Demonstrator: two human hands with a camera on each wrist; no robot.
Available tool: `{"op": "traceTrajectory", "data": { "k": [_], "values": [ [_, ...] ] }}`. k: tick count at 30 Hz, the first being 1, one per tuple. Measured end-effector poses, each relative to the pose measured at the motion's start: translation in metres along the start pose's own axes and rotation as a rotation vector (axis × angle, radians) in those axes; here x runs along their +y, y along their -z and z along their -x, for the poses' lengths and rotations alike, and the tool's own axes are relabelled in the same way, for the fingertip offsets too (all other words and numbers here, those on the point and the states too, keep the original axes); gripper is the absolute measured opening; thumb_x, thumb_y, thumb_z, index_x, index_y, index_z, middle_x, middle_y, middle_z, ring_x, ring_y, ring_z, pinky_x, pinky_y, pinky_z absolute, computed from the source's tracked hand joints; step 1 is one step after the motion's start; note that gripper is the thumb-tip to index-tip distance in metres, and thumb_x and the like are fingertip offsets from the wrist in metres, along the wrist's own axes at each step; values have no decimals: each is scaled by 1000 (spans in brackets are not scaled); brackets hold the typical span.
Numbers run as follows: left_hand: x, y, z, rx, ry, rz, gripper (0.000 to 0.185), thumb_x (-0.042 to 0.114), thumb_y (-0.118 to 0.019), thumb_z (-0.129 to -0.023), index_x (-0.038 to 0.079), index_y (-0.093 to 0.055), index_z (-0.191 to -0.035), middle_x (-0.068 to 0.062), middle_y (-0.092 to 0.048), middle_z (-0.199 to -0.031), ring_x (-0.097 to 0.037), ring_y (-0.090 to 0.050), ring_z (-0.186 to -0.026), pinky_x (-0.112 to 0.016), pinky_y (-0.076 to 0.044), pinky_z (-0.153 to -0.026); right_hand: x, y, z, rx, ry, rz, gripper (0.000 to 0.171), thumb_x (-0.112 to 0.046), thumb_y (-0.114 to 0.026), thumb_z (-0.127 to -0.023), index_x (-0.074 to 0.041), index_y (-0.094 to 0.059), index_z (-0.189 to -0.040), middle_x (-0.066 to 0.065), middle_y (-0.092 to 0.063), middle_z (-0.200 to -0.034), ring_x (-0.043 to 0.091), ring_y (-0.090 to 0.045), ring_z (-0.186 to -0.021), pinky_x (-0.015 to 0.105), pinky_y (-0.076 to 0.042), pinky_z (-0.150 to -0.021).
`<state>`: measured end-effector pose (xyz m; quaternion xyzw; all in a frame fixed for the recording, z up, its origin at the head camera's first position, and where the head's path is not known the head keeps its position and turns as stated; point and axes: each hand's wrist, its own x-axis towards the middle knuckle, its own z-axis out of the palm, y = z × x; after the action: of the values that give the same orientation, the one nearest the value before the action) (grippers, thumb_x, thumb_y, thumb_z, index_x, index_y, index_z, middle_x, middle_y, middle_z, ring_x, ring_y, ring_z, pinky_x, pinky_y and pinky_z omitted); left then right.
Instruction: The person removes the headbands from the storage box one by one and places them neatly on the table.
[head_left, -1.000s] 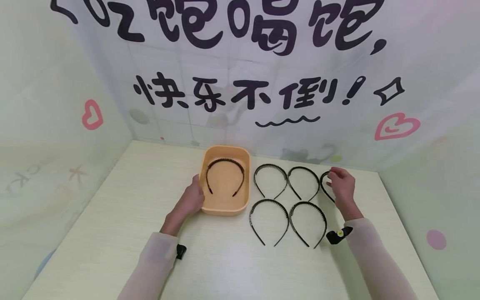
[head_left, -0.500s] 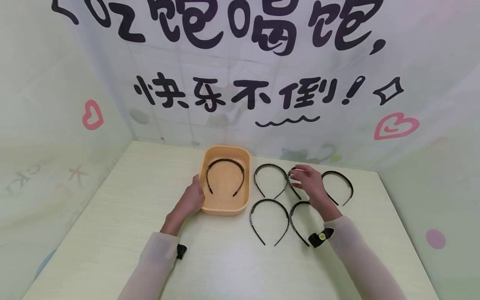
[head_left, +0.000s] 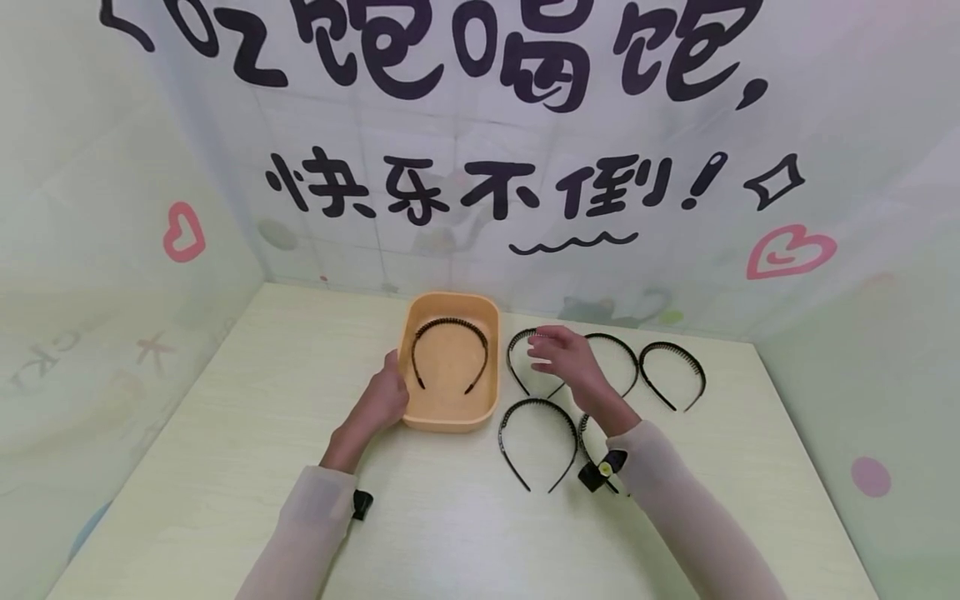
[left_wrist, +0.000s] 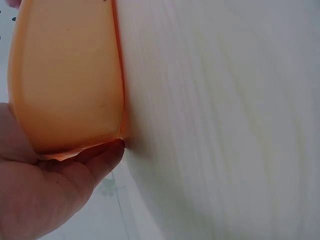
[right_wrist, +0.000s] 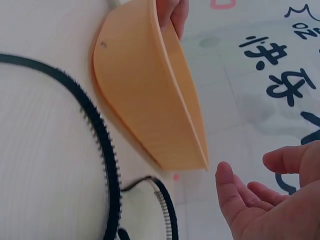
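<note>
My left hand (head_left: 385,397) grips the left wall of an orange plastic bin (head_left: 410,423), thumb at the rim and fingers low on the outside wall in the left wrist view. One toothed black headband (head_left: 451,320) lies inside it. To the bin's right, my right hand (head_left: 564,360) is over the back-row headband (head_left: 517,367) nearest the bin, partly covering it. In the right wrist view the right hand's fingers (right_wrist: 227,192) are spread from the thumb with nothing between them. Two more headbands, a middle one (head_left: 628,354) and a right one (head_left: 701,371), complete the back row.
In the front row lie a left headband (head_left: 507,450) and a right headband (head_left: 585,442), the latter partly behind the right wrist. A lettered wall sheet (head_left: 465,275) rises behind the pale wooden table (head_left: 450,533), with sheets at both sides.
My right hand has moved left along the back row, from the far-right headband past the middle one to the one nearest the bin. The left hand and bin have stayed put.
</note>
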<state>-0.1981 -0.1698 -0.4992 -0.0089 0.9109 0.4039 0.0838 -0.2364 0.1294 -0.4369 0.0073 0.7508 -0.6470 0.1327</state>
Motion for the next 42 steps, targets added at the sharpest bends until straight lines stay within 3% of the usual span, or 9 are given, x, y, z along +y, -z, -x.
{"op": "traceTrajectory", "data": {
  "k": [10,19,25,32,38,42],
  "values": [
    [-1,0,0,-2,4,21,55,2,-24,-102,-7,-6,-154,-38,-53,-130,-27,-63,-88,-34,-50,-67,-3,-34,-2,-80,-8,-10,42,-11,-54,-102,3,-46,-141,24,-56,-138,36,-58,-122,44,-49,-99],
    [0,0,1,1,-10,22,55,1,-24,-102,-8,-7,-153,-40,-53,-130,-28,-64,-88,-35,-51,-67,1,-51,-3,-125,-20,-38,47,-5,-55,-99,8,-43,-143,29,-54,-137,41,-57,-121,33,-54,-91],
    [-1,0,1,5,-16,26,55,1,-24,-102,-8,-7,-153,-40,-50,-133,-30,-64,-95,-38,-53,-72,-2,-61,-2,-186,-34,-65,51,-3,-57,-98,8,-39,-145,29,-46,-144,36,-53,-129,36,-46,-103],
    [0,0,1,-5,-12,36,55,0,-23,-101,-7,-6,-153,-40,-51,-132,-29,-65,-92,-36,-53,-69,-11,-75,-7,-195,-83,-34,61,-16,-55,-100,4,-30,-152,23,-31,-157,34,-37,-142,46,-33,-114],
    [0,-2,1,0,-16,22,54,1,-23,-102,-8,-7,-153,-39,-55,-127,-29,-64,-91,-38,-52,-72,-15,-83,-11,-199,-196,-131,75,-14,-54,-100,2,-8,-157,16,-4,-166,33,-9,-151,48,-19,-120],
    [1,-1,1,-2,-11,22,53,2,-21,-103,-7,-7,-153,-38,-54,-129,-29,-64,-92,-38,-52,-73,-13,-88,-14,-191,-221,-151,80,-14,-56,-99,1,-3,-158,15,2,-166,32,-2,-152,49,-14,-121]
  ]
}}
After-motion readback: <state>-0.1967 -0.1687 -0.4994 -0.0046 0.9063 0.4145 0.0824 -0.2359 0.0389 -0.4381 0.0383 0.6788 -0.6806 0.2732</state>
